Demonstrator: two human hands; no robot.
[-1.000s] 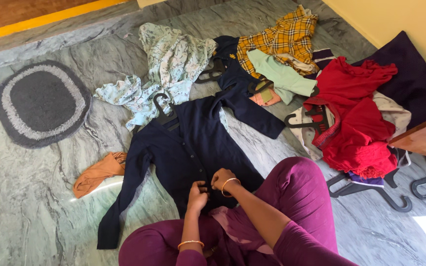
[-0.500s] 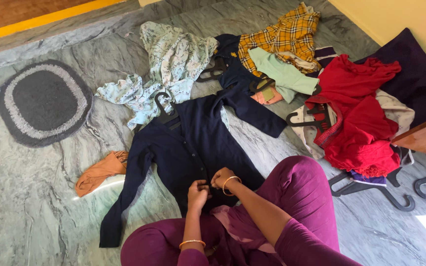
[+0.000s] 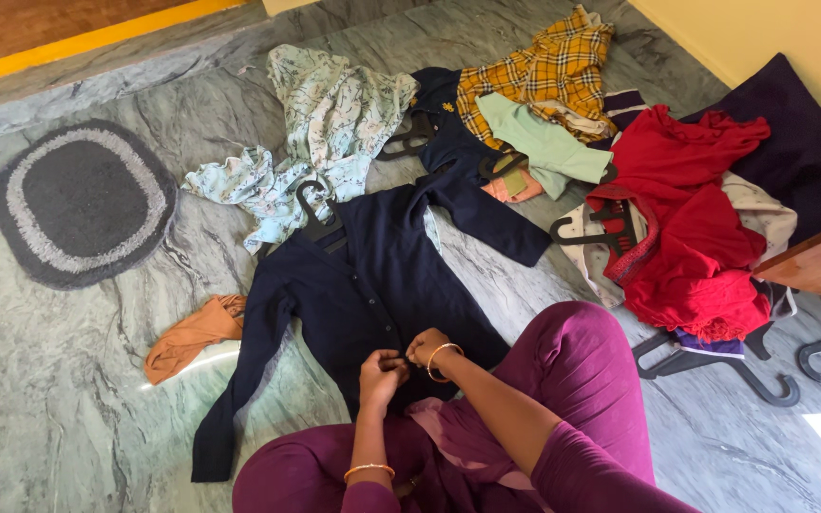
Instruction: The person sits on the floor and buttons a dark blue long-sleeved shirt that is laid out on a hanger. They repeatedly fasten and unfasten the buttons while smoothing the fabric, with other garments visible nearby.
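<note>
**Inspector:** Head view: the person sits cross-legged on the grey-green veined stone floor. A long-sleeved navy button-front garment lies flat in front of the knees, collar away from the person, with a black plastic hanger at its neck. Where do the hands stand?

**Technician:** Both are at the lower placket, just beside each other. The left hand is curled nearly closed, fingertips pinching the fabric edge. The right hand is likewise pinched onto the opposite edge. Whether a button sits between the fingers cannot be told; it is too small to see.

**Inspector:** What could go wrong?

**Technician:** In my judgement, three faults. The dark fabric hides buttons and holes, so a button may be matched to the wrong hole and the front sit skewed. Pulling the hem toward the lap may drag the collar off the hanger. The light floral-print cloth touches the collar area, and the crumpled orange cloth lies near the left sleeve; either may snag if the garment is lifted.
</note>
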